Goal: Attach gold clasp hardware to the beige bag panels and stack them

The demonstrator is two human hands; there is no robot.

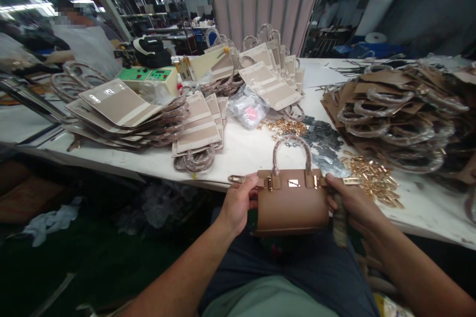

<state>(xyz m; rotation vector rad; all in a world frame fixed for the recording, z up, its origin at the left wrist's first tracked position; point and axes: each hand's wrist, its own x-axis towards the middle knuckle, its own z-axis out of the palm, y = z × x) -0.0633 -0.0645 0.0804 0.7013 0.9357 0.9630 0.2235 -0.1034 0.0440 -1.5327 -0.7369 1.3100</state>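
A brown handbag [293,208] is spread between my two hands, above my lap at the table's front edge. Its arched handle [292,138] is wrapped in clear plastic, and a small metal plate [293,183] sits on its front. At the bag's left top corner, my left hand [241,203] pinches a side strap with a gold clasp [237,179] beyond the fingers. My right hand [344,195] grips the strap on the right, where a gold bar-shaped clasp [351,181] sticks out. Below that hand hangs a greenish wrapped piece [339,225]; I cannot tell whether it is held.
Gold fittings [375,183] and dark metal plates [323,138] lie on the white table [238,158] just past the bag. Stacked beige bag panels [122,106] fill the left; brown ones [394,114] pile up right. A green-topped machine [148,77] stands behind. A person [84,39] is back left.
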